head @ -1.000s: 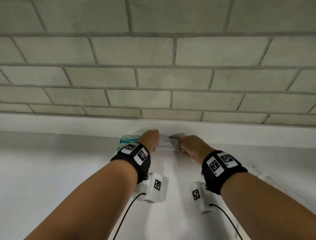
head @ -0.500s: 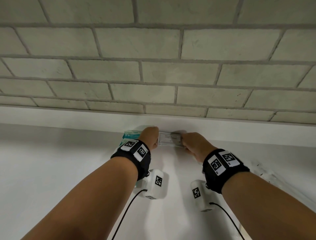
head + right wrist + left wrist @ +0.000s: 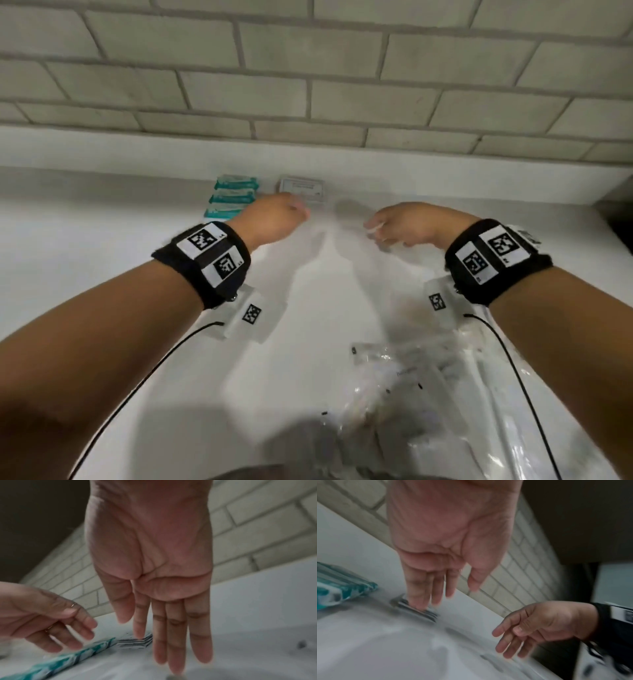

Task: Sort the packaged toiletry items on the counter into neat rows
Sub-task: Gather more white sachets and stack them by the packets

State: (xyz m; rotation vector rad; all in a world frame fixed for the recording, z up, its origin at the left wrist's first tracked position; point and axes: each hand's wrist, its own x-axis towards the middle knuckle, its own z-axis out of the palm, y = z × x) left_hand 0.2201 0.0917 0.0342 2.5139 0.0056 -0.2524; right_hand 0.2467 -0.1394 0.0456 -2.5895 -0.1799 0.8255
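Near the top centre of the head view, by the brick wall, two rows are built: the teal packets (image 3: pixel 233 197) and, just beside them to the right, the white packets (image 3: pixel 301 188). I judge plenty left: clear-wrapped items (image 3: pixel 428 387) lie heaped at lower right. My left hand (image 3: pixel 274 219) and right hand (image 3: pixel 407 224) hover palm-down over the counter (image 3: pixel 102 240), fingers relaxed, holding nothing.

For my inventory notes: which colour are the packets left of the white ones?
Teal and white packets, clearest in the head view.
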